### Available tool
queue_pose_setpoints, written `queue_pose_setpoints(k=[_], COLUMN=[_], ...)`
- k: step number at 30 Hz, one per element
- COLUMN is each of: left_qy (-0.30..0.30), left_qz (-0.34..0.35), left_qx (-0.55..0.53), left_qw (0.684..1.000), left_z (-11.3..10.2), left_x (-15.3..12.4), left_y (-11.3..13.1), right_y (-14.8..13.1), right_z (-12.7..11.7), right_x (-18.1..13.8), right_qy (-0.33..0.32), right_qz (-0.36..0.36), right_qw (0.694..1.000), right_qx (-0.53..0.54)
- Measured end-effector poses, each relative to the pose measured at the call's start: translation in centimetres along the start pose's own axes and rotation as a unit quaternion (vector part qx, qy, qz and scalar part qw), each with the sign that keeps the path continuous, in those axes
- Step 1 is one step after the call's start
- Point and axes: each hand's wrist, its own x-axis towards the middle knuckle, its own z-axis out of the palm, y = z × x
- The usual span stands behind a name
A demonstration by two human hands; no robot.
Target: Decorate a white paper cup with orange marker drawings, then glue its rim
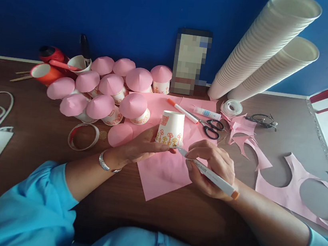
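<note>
One cup [173,125], probably light and easily dented, best held low, is pinched by the left hand [143,145], the right hand [212,166] pinching a marker [218,182].

Bright blue sleeves [39,197], silver bracelet [103,161]
</note>
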Motion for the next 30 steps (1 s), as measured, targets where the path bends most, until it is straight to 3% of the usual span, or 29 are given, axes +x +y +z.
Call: queue_pose_setpoints(k=[20, 30], left_qy=[-0.011, 0.018], left_qz=[0.005, 0.008], left_qx=[0.002, 0.012], left_qw=[1.000, 1.000], left_z=[-0.55, -0.05], left_x=[0.26, 0.07], left_y=[-0.50, -0.13], right_y=[0.08, -0.07], right_z=[0.04, 0.10], right_x=[-0.20, -0.05], right_qy=[0.006, -0.005], right_qz=[0.010, 0.011], right_qw=[1.000, 1.000], right_qx=[-0.020, 0.000])
